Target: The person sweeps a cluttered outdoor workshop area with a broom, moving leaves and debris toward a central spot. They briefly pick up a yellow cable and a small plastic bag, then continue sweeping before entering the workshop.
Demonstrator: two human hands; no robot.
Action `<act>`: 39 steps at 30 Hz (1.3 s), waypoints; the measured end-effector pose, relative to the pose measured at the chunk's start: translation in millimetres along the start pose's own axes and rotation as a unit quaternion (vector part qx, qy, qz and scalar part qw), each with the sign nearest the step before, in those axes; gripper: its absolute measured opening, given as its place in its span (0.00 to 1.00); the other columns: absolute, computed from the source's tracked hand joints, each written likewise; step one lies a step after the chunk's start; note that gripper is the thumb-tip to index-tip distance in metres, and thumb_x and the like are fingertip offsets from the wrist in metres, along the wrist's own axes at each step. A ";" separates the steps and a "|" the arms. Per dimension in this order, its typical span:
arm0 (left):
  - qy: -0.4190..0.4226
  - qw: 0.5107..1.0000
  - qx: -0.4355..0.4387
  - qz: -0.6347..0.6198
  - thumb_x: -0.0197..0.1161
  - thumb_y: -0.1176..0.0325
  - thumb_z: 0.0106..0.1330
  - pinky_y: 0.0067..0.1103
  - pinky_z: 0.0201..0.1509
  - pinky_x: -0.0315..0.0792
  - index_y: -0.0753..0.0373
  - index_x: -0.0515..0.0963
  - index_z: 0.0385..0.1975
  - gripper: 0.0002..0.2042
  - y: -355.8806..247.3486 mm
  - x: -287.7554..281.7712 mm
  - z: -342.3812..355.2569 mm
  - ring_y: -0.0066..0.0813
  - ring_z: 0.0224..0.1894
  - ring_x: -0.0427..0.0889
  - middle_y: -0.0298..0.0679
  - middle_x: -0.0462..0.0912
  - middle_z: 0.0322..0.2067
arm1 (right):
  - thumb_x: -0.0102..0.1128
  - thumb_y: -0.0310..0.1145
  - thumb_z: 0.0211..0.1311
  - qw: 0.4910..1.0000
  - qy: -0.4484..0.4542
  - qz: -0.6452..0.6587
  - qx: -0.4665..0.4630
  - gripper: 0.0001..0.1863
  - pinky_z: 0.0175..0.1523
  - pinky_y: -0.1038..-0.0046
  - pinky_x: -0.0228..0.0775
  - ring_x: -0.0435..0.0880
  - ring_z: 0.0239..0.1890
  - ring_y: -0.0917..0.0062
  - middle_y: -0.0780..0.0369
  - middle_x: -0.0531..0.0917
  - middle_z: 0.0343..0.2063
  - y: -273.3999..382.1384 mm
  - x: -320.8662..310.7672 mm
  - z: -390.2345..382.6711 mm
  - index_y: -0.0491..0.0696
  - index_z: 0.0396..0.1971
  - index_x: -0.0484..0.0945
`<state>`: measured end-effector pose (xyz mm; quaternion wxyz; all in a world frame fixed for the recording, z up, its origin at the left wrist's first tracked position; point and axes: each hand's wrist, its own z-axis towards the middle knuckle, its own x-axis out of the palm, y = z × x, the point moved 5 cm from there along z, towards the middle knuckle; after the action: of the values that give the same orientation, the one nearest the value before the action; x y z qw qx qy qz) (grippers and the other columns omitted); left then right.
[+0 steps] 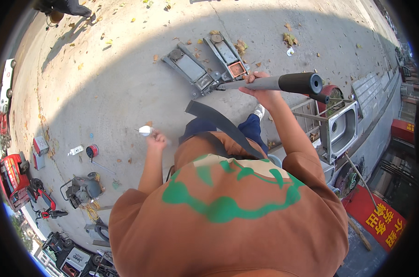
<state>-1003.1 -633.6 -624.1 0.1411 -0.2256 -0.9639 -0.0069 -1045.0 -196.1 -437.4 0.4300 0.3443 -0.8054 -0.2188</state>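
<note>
My right hand [261, 88] is wrapped round the grey bar of a jack handle [239, 85], just behind its black rubber grip [298, 83]. The handle runs down to the rear of a grey floor jack [187, 65] on the concrete. A second floor jack [225, 51], with a reddish tray at its rear, lies beside it, and its own handle shows partly below the first. Out to the left, my left hand [157, 140] is closed, slightly blurred, with a small white thing [145, 131] at its fingertips; its kind is unclear.
A metal sink on a frame [342, 127] and a ladder [306, 115] stand at the right. Leftward on the ground are a compressor-like machine [83, 189], a red reel-like thing [92, 150] and a white bottle [75, 150]. Another person's legs [70, 8] show at the far left.
</note>
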 end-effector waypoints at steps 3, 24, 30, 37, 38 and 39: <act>0.017 1.000 0.001 -0.012 0.54 0.64 0.57 0.14 0.11 0.41 0.54 0.67 0.18 0.08 19.3 -16.0 -18.1 0.15 0.09 0.52 0.30 0.69 0.15 | 0.50 0.35 0.60 0.993 0.027 -0.065 0.093 0.12 0.52 0.59 0.71 0.72 0.40 0.75 0.62 0.72 0.29 15.2 -10.3 -9.7 0.46 0.18 0.72; -0.021 0.954 0.289 0.072 0.61 0.65 0.52 0.19 0.15 0.60 0.62 0.71 0.21 0.09 321.6 -174.5 -162.8 0.21 0.13 0.66 0.35 0.72 0.16 | 0.53 0.24 0.54 0.777 0.169 -0.368 0.482 0.15 0.20 0.77 0.65 0.71 0.18 0.76 0.61 0.70 0.22 -55.3 -89.0 61.1 0.47 0.43 0.66; 0.140 0.975 0.148 -0.089 0.53 0.70 0.60 0.21 0.21 0.66 0.58 0.68 0.24 0.04 353.2 -219.0 -153.8 0.22 0.18 0.68 0.31 0.68 0.16 | 0.50 0.21 0.53 0.807 0.102 -0.309 0.492 0.14 0.20 0.82 0.66 0.68 0.17 0.81 0.65 0.66 0.18 -89.2 -140.4 -0.4 0.56 0.35 0.63; 0.174 0.942 0.038 -0.286 0.55 0.70 0.55 0.15 0.12 0.45 0.61 0.68 0.22 0.05 376.0 -291.4 -164.6 0.15 0.09 0.55 0.31 0.73 0.16 | 0.49 0.19 0.49 0.843 0.074 -0.343 0.407 0.08 0.16 0.74 0.68 0.68 0.11 0.77 0.62 0.67 0.13 -172.8 -136.4 -98.5 0.45 0.27 0.61; 0.198 0.938 0.038 -0.282 0.57 0.70 0.54 0.15 0.11 0.44 0.61 0.67 0.22 0.06 379.5 -296.9 -167.7 0.14 0.10 0.55 0.31 0.73 0.16 | 0.49 0.19 0.49 0.841 0.047 -0.317 0.437 0.09 0.16 0.75 0.68 0.68 0.11 0.77 0.62 0.67 0.12 -185.1 -130.6 -113.2 0.45 0.27 0.60; 0.214 0.920 0.023 -0.327 0.57 0.70 0.53 0.15 0.11 0.44 0.62 0.66 0.21 0.07 386.3 -303.3 -171.5 0.14 0.10 0.54 0.31 0.72 0.17 | 0.49 0.19 0.49 0.853 0.046 -0.305 0.422 0.10 0.17 0.75 0.68 0.69 0.11 0.77 0.62 0.67 0.13 -193.9 -127.5 -128.0 0.45 0.29 0.60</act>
<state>-527.9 -431.2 -562.3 0.3389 0.1119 -0.9308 -0.0786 -815.9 -238.0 -563.8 0.1915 0.7308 -0.6541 0.0377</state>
